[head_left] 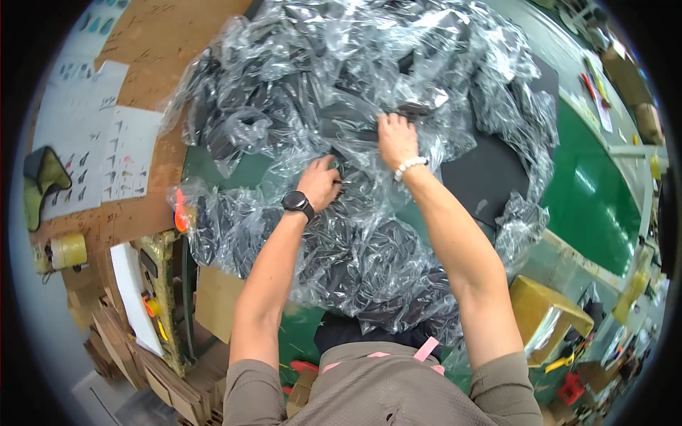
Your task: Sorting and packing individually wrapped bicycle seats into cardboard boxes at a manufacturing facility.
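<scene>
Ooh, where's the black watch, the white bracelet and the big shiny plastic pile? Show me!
Black watch point(294, 201): head view, on its round face.
White bracelet point(410, 165): head view, on its beads.
Shiny plastic pile point(362, 186): head view, on crinkled plastic near its middle.

Left hand point(321, 183), right hand point(398, 143), crinkled clear plastic point(355, 259) beneath

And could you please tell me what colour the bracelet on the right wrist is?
The bracelet is white, seen in the head view.
</scene>
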A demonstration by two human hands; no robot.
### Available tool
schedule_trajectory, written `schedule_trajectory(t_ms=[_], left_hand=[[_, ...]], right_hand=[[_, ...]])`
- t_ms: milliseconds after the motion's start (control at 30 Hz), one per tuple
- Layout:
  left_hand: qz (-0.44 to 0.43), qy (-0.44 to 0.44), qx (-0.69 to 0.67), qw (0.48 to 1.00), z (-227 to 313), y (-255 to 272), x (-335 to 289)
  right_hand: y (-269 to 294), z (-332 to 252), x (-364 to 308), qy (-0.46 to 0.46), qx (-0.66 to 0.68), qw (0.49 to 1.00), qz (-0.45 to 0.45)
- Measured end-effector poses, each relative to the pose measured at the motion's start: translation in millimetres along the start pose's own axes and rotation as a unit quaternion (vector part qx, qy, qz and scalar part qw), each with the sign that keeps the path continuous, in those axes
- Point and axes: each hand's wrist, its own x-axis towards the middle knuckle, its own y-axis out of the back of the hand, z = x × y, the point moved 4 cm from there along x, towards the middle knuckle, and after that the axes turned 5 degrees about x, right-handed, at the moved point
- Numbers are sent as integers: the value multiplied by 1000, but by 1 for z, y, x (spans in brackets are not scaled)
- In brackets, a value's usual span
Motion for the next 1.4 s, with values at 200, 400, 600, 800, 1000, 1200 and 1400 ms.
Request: schedule_trajectory(t_ms=[200,400,600,800,1000,1200,1400], left_hand=[[135,53,-48,988,14,105,-45],[298,274,-324,855,55,122,-111],[324,280,-484,763,132,62,-147],[134,272,-719,626,160,3,-205],[155,205,-506,824,173,-27,-222],[136,260,-767,571,192,-15,-207],[42,284,-749,597,222,-13,-180]], right_hand=[[57,-3,-33,1,94,994,-50],[148,-13,-159,-239,628,740,30],[208,-104,-283,-226,642,725,105],[176,-96,-325,-233,655,714,-80],[153,-91,-375,-236,568,785,-75],[174,-75,-371,-186,512,828,-135],[145,-28,-353,-309,751,583,-27]])
